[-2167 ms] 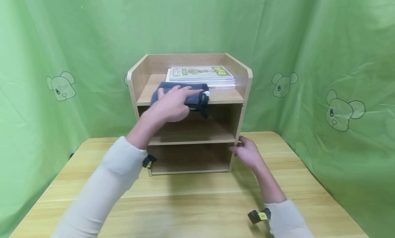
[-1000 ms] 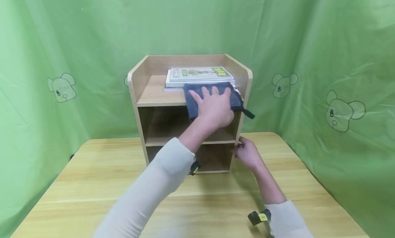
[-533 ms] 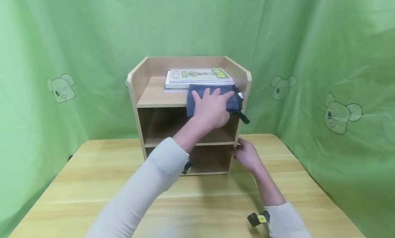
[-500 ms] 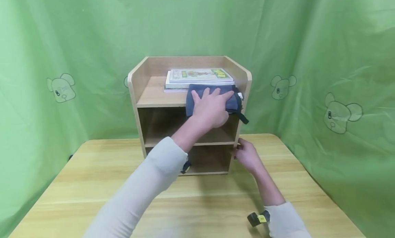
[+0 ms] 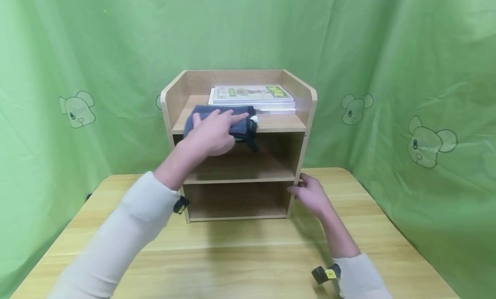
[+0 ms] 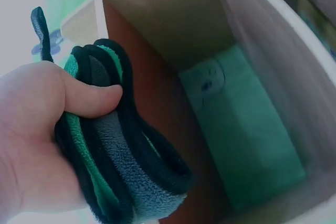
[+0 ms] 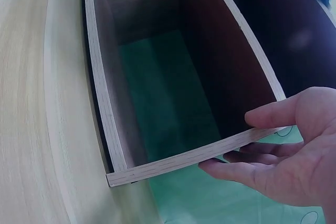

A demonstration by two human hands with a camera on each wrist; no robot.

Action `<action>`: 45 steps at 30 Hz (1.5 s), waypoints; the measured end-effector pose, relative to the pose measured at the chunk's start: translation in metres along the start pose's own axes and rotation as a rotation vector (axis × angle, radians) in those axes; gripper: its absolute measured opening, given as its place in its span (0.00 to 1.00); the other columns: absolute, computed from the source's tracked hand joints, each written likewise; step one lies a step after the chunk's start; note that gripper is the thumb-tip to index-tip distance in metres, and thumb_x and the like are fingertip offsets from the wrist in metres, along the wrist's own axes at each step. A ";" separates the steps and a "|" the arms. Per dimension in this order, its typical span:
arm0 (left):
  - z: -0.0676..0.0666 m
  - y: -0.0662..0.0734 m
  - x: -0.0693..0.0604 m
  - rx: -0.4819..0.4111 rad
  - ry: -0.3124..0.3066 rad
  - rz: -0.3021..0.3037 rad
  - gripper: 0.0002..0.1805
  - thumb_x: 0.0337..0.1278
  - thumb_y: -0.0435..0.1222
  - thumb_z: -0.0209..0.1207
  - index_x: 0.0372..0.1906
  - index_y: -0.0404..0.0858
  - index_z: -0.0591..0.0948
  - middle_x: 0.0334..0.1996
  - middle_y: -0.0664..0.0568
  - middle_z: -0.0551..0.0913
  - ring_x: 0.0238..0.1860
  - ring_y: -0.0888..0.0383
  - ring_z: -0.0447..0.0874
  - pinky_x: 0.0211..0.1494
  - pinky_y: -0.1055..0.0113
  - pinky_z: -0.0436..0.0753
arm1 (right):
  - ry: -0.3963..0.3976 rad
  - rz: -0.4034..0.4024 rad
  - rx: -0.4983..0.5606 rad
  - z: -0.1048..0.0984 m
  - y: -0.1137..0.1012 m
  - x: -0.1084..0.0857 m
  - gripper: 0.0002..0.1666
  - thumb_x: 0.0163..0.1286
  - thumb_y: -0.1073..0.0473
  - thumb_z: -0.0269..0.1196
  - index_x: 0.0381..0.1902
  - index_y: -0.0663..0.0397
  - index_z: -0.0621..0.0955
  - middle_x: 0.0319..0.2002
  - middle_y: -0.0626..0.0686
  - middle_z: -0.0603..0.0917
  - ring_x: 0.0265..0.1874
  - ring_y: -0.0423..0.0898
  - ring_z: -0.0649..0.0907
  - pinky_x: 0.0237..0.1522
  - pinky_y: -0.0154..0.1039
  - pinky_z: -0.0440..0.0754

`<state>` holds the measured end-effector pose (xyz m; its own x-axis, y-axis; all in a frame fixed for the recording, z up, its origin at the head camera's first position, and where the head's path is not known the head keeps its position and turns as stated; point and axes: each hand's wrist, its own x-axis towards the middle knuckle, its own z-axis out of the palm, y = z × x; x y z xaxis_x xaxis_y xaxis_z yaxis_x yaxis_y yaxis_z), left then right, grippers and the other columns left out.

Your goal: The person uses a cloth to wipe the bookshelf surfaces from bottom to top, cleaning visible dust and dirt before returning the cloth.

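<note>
A folded blue-grey towel [image 5: 241,127] with dark edging and a loop lies across the top board's front edge of a small wooden shelf unit [image 5: 240,179]. My left hand [image 5: 214,135] holds it from above, fingers spread over the cloth. Green layers show between its folds in the left wrist view, where the thumb clamps the towel [image 6: 118,140]. Low on the unit's right side, my right hand [image 5: 311,196] grips the side panel. The right wrist view shows the thumb on the inner face and the fingers [image 7: 236,173] on the outer face of that panel [image 7: 194,156].
Several books [image 5: 253,95] are stacked toward the back of the top board, which has raised sides and a back wall. Two open compartments lie below. The unit stands on a wooden table [image 5: 248,260], with a green curtain [image 5: 248,32] behind and at both sides.
The left hand carried the towel right along the top board's front edge, then back left to its left part. The right hand stays on the side panel; the unit has not visibly moved.
</note>
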<state>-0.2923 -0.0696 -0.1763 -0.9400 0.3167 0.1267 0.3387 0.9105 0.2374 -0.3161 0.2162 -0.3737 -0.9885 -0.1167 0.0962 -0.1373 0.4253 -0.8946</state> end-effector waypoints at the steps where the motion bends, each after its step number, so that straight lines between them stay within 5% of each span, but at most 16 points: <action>1: -0.003 -0.006 -0.002 -0.002 -0.011 -0.007 0.46 0.57 0.30 0.50 0.79 0.67 0.57 0.82 0.54 0.52 0.83 0.43 0.42 0.76 0.28 0.32 | 0.000 0.001 0.003 0.000 0.000 0.000 0.40 0.71 0.64 0.58 0.76 0.71 0.58 0.66 0.75 0.73 0.61 0.66 0.80 0.62 0.57 0.80; 6: -0.018 -0.028 -0.011 0.019 -0.075 -0.032 0.45 0.60 0.28 0.44 0.79 0.66 0.55 0.83 0.53 0.49 0.83 0.42 0.40 0.75 0.27 0.35 | 0.001 0.005 0.004 -0.001 0.000 0.001 0.40 0.71 0.65 0.58 0.76 0.72 0.58 0.64 0.75 0.74 0.61 0.65 0.80 0.61 0.54 0.81; 11: -0.020 -0.026 -0.013 0.012 -0.110 -0.075 0.45 0.60 0.29 0.43 0.80 0.65 0.53 0.83 0.49 0.47 0.82 0.39 0.37 0.74 0.25 0.33 | -0.004 0.007 0.002 -0.001 0.001 0.002 0.40 0.70 0.64 0.59 0.75 0.73 0.59 0.63 0.75 0.75 0.60 0.65 0.80 0.61 0.55 0.81; 19: -0.002 0.006 -0.009 0.001 -0.005 -0.115 0.47 0.57 0.28 0.50 0.81 0.60 0.53 0.82 0.42 0.46 0.81 0.33 0.35 0.70 0.22 0.27 | -0.011 0.030 0.043 -0.005 0.001 0.004 0.42 0.71 0.62 0.58 0.77 0.70 0.56 0.68 0.74 0.71 0.64 0.66 0.78 0.62 0.55 0.80; 27: 0.026 0.068 0.020 0.071 0.066 -0.090 0.46 0.61 0.41 0.61 0.81 0.59 0.54 0.82 0.43 0.50 0.81 0.33 0.39 0.72 0.24 0.32 | -0.014 0.026 0.057 -0.005 0.003 0.004 0.39 0.71 0.63 0.59 0.75 0.72 0.61 0.68 0.75 0.71 0.64 0.67 0.77 0.61 0.54 0.81; 34: 0.042 0.113 0.040 0.143 0.093 -0.105 0.42 0.65 0.52 0.59 0.81 0.61 0.55 0.82 0.46 0.54 0.81 0.36 0.44 0.75 0.26 0.40 | -0.029 0.009 0.067 -0.003 0.004 0.004 0.31 0.71 0.67 0.55 0.71 0.71 0.67 0.64 0.75 0.75 0.59 0.66 0.81 0.56 0.52 0.85; 39: 0.044 0.122 0.044 0.161 0.101 -0.117 0.40 0.66 0.55 0.57 0.80 0.62 0.56 0.81 0.47 0.55 0.81 0.36 0.44 0.76 0.27 0.42 | -0.030 -0.010 0.079 -0.003 0.002 0.004 0.28 0.72 0.67 0.55 0.67 0.76 0.70 0.62 0.76 0.76 0.57 0.65 0.82 0.55 0.51 0.85; 45: 0.043 0.112 0.041 0.139 0.102 -0.052 0.40 0.66 0.48 0.58 0.80 0.62 0.56 0.81 0.48 0.56 0.81 0.37 0.45 0.76 0.28 0.40 | -0.020 0.006 0.070 -0.005 0.003 0.003 0.26 0.73 0.66 0.56 0.65 0.76 0.72 0.62 0.75 0.76 0.58 0.67 0.81 0.57 0.52 0.84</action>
<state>-0.2944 0.0571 -0.1860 -0.9449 0.2457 0.2164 0.2740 0.9552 0.1119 -0.3202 0.2215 -0.3735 -0.9877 -0.1329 0.0828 -0.1262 0.3626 -0.9234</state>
